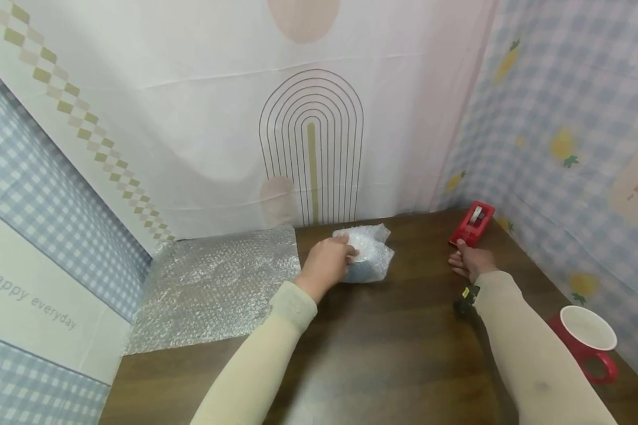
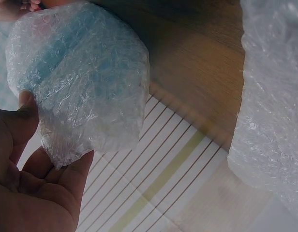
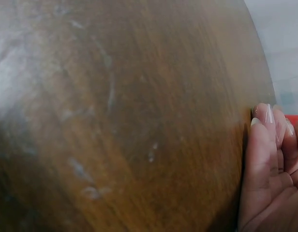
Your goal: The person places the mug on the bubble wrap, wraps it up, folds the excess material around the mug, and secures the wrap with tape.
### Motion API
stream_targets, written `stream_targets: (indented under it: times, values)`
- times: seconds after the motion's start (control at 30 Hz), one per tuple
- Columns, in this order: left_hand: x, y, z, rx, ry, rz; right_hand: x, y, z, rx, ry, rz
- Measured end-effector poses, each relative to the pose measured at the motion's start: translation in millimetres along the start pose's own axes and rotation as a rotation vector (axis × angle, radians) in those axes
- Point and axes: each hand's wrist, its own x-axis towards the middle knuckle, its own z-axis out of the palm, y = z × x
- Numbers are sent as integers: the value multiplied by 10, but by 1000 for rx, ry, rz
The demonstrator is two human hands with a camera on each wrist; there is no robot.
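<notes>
A bundle of clear bubble wrap (image 1: 371,254) with something blue inside stands toward the back of the table. My left hand (image 1: 326,262) grips its left side; in the left wrist view, the thumb and fingers pinch a gathered corner of the wrapped bundle (image 2: 91,82). What is inside shows only as blue through the plastic. At the back right, a red tape dispenser (image 1: 473,224) carries a roll of tape. My right hand (image 1: 473,262) pinches its near end between thumb and index finger, the other fingers loosely extended. The right wrist view catches only a red edge beside the right hand (image 3: 277,169).
A flat sheet of bubble wrap (image 1: 223,289) covers the table's left part. On the right, beside my right forearm, stands a red mug (image 1: 579,348) with a white inside. Printed cloths (image 1: 207,118) hang behind and along both sides of the brown wooden table (image 1: 393,366).
</notes>
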Motion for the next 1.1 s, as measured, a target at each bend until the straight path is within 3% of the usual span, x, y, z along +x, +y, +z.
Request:
stream_targets:
  times: [0.23,0.53,0.77,0.9,1.1]
  values:
    - [7,15,-26,-2,-14,0,-88,-40,-32,-28,-12,12]
    - [-8,-1,-9,-3,8,9,38,14,-14,-71,10,0]
    - [0,8,-11,0,10,3,17,-9,3,-90,30,16]
    - [10,16,-19,-3,1,-6,13,-4,-8,-96,29,-20]
    - [14,6,-23,6,-21,-8,-45,9,-78,-9,-150,-53]
